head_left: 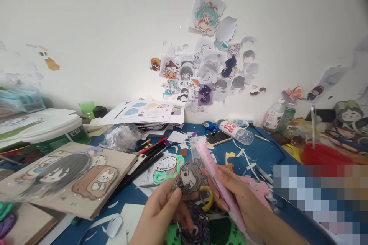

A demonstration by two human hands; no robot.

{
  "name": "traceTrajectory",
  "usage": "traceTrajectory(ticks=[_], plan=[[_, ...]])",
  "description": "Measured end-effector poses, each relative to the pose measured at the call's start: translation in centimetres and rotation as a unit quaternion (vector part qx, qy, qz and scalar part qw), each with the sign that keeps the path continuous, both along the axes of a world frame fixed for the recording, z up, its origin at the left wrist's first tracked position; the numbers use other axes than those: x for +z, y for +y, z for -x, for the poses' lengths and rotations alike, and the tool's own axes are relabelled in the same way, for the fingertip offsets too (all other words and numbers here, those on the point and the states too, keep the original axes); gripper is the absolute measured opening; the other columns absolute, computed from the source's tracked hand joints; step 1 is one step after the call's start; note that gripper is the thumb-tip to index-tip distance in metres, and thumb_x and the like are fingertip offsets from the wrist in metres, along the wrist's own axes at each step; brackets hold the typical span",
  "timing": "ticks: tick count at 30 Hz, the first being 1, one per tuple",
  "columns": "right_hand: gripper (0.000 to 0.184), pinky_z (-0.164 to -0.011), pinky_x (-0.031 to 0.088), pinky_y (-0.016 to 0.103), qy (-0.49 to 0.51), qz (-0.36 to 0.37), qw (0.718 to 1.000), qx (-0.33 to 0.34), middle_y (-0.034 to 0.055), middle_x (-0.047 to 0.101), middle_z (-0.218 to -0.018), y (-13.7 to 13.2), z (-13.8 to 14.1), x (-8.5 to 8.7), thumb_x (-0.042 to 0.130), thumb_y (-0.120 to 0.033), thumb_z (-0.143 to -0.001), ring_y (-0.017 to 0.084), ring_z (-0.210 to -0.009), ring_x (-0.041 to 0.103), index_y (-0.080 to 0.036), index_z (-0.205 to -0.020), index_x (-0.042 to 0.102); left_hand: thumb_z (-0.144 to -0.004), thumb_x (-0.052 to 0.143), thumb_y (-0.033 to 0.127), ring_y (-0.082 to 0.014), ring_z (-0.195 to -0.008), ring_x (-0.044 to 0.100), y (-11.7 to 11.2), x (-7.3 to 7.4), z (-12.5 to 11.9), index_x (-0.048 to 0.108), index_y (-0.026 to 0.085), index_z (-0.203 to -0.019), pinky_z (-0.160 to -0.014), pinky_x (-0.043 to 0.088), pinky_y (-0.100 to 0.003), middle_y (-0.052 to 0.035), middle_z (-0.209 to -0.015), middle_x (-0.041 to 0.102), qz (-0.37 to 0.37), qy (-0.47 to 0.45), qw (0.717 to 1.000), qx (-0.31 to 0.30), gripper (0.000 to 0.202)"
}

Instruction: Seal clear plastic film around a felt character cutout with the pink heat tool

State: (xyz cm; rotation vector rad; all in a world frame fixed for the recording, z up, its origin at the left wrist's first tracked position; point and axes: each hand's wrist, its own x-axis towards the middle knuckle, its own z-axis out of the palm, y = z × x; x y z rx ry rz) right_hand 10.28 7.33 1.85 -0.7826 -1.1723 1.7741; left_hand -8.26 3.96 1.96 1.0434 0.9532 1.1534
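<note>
Between its thumb and fingers, my left hand (161,206) pinches a grey cartoon-character cutout (190,178), tilted a little and facing me. My right hand (241,195) is wrapped around a long, slim pink tool (211,164), whose exact kind I cannot make out. The tool slants up to the left, its upper end just right of the cutout; whether they touch is unclear. Below the hands are a yellow ring-shaped handle (209,199) and a dark purple patterned piece (199,220) over something green. Green-handled scissors (169,172) lie behind my left hand.
A blue table (109,199) carries paper scraps, black pens (143,170), a phone (215,138) and a lying bottle (235,132). Cardboard with drawings (71,176) and a white-lidded tub (51,130) stand left. A red bowl (324,157) is at right. Cutouts cover the wall (115,26).
</note>
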Motion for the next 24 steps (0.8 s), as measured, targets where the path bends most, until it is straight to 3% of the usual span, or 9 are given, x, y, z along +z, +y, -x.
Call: traceTrajectory(ticks=[5,12,17,21,24], plan=[[0.028,-0.045,0.028,0.019,-0.035,0.002,0.999,-0.033,-0.0051,0.046,-0.058,-0.08,0.32,0.30,0.051,-0.046,-0.087,0.005,-0.044,0.037,-0.019,-0.082,0.051,-0.069,0.065,0.054,-0.0167,-0.043,0.061,0.40,-0.26,0.05,0.056,0.015,-0.096,-0.047,0.045,-0.025,-0.0030,-0.059,0.069,0.013,0.006,1.000,0.014,0.049],[0.029,-0.046,0.030,0.019,-0.060,-0.008,0.997,-0.041,-0.0065,0.043,-0.056,-0.14,0.34,0.35,0.056,-0.048,-0.084,0.005,-0.043,0.035,-0.019,-0.082,0.051,-0.067,0.065,0.057,-0.0163,-0.042,0.060,0.47,-0.49,0.11,0.056,0.018,-0.081,-0.046,0.043,-0.023,-0.0003,-0.048,0.065,0.012,0.014,1.000,0.012,0.043],[0.030,-0.046,0.030,0.020,-0.069,-0.012,0.997,-0.040,-0.0062,0.043,-0.057,-0.07,0.35,0.19,0.056,-0.050,-0.082,0.006,-0.044,0.036,-0.020,-0.084,0.051,-0.070,0.061,0.059,-0.0165,-0.041,0.060,0.80,-0.90,0.21,0.057,0.016,-0.089,-0.045,0.042,-0.023,-0.0006,-0.048,0.064,0.003,0.019,1.000,0.005,0.047],[0.032,-0.046,0.028,0.021,-0.078,-0.018,0.996,-0.049,-0.0055,0.042,-0.059,-0.14,0.49,0.10,0.056,-0.050,-0.082,0.007,-0.046,0.036,-0.019,-0.087,0.051,-0.066,0.064,0.060,-0.0151,-0.041,0.060,0.70,-0.41,0.11,0.056,0.016,-0.089,-0.046,0.043,-0.024,-0.0048,-0.064,0.070,0.015,0.025,1.000,0.006,0.051],[0.034,-0.045,0.027,0.021,-0.081,-0.015,0.995,-0.049,-0.0049,0.043,-0.061,-0.16,0.53,0.06,0.055,-0.051,-0.081,0.007,-0.046,0.035,-0.018,-0.088,0.051,-0.064,0.065,0.062,-0.0152,-0.041,0.060,0.65,-0.33,0.09,0.056,0.016,-0.090,-0.046,0.042,-0.024,-0.0044,-0.063,0.070,0.021,0.021,1.000,0.009,0.053]])
